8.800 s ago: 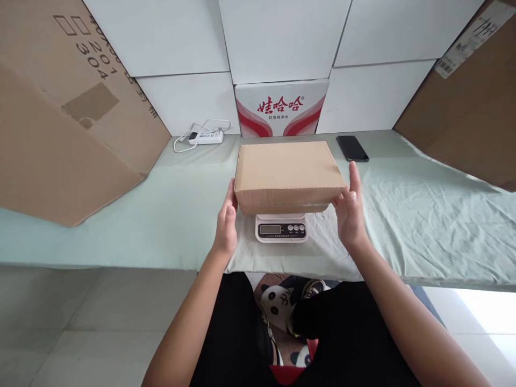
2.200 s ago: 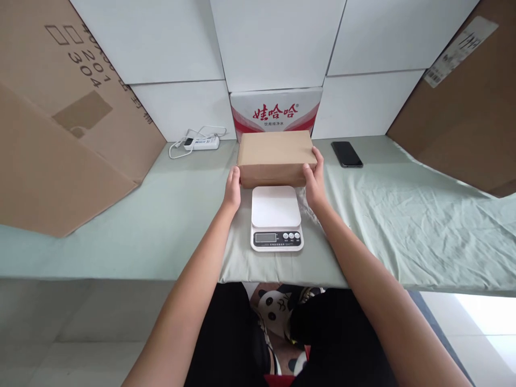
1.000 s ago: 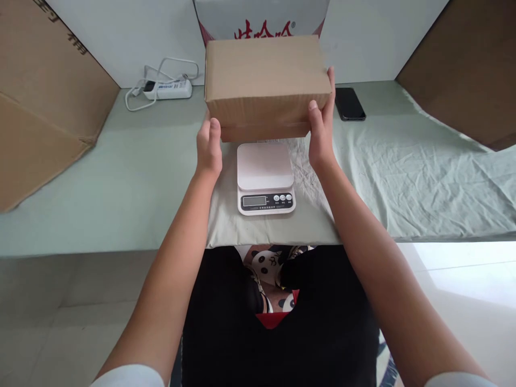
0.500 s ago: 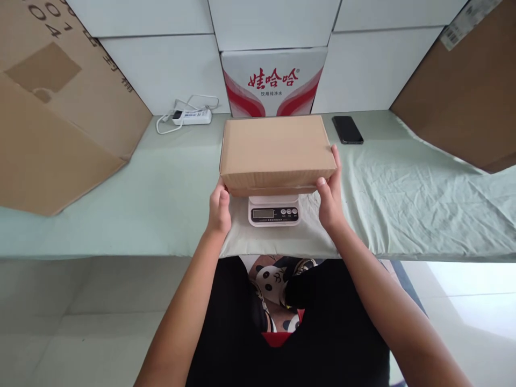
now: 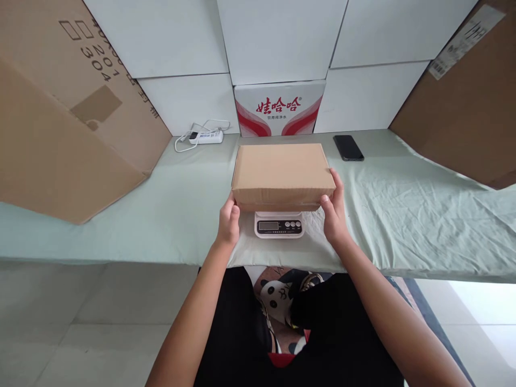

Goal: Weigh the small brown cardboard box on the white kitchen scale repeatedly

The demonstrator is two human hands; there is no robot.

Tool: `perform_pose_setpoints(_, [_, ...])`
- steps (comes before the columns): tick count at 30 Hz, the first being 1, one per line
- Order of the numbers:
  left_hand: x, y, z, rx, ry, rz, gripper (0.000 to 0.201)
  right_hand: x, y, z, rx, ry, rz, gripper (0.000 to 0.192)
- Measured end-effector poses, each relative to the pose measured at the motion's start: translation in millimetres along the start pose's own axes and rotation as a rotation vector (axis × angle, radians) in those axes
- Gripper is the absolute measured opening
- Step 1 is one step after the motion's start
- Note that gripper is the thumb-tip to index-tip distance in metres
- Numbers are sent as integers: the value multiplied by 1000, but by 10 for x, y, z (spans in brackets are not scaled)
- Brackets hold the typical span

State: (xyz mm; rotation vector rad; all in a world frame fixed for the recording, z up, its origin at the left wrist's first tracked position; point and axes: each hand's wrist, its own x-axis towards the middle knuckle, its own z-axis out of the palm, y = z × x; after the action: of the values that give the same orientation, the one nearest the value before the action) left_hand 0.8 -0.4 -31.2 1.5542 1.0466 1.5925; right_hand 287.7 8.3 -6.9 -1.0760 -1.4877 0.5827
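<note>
A plain brown cardboard box [image 5: 282, 166] is held between both my hands, over a white digital kitchen scale [image 5: 279, 226]. My left hand [image 5: 229, 220] grips the box's near left corner, thumb in front and the other fingers mostly hidden. At the right end, my right hand [image 5: 334, 211] has its thumb on the near face and a finger along the side. The box covers the scale's platform, so I cannot tell whether the two touch. Only the scale's front panel shows, with its display and buttons.
Behind stands a white carton with red lettering [image 5: 278, 110]. A white power strip with its cord [image 5: 206, 137] lies back left, a black phone [image 5: 348, 148] back right. Large cardboard pieces flank the left [image 5: 80, 156] and right [image 5: 463, 113]. The cloth-covered table [image 5: 181, 215] ends just before my lap.
The camera view has shifted, so everything appears lower in the picture. Both hands keep their hold on the box, which remains over the scale.
</note>
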Motion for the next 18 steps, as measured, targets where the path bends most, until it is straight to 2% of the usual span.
perform_pose_setpoints(5, [0,7,10,9,50,16,76,-13,45,-52,30,36,33,75])
perform_pose_setpoints(11, [5,-5,12,22,-39,7,77,12,-18,-51,20,39,27,72])
perform_pose_setpoints(14, [-10,-14,13,27,-46,18,76,2,-47,-38,46,27,66,72])
perform_pose_setpoints(18, [-39,-8,17,-2,-30,5,76,-19,-72,-42,28,33,49,67])
